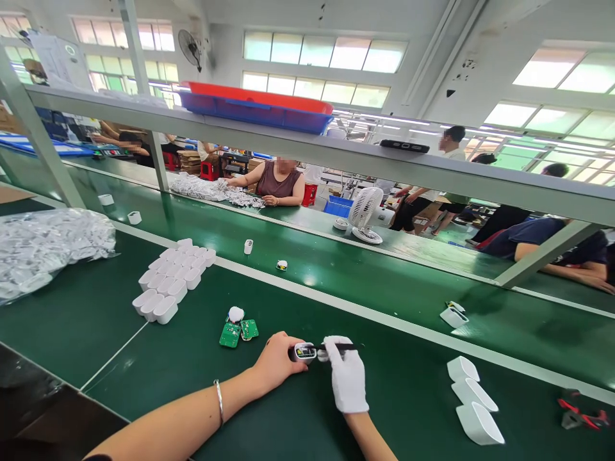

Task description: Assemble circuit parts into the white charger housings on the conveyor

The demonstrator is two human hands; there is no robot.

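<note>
My bare left hand (277, 363) is wrapped round a small white plastic housing (303, 360); its opening faces me and electronic parts show inside. In a white glove, my right hand (344, 378) pinches a thin black stick-like tool (348, 346), whose tip reaches the housing's opening. Whether the tip touches the parts inside I cannot tell. Left of my hands lie green circuit boards (229, 334) with a white round piece (236, 314) beside them. Further left, several white housings (166, 282) stand in close rows.
More white housings (478, 424) lie at the right, near red-and-black pliers (581, 413). A clear bag of white parts (48, 246) sits at the left. On the green belt (336, 282) are scattered housings and a board. A white fan (368, 214) and co-workers are beyond; a shelf crosses above.
</note>
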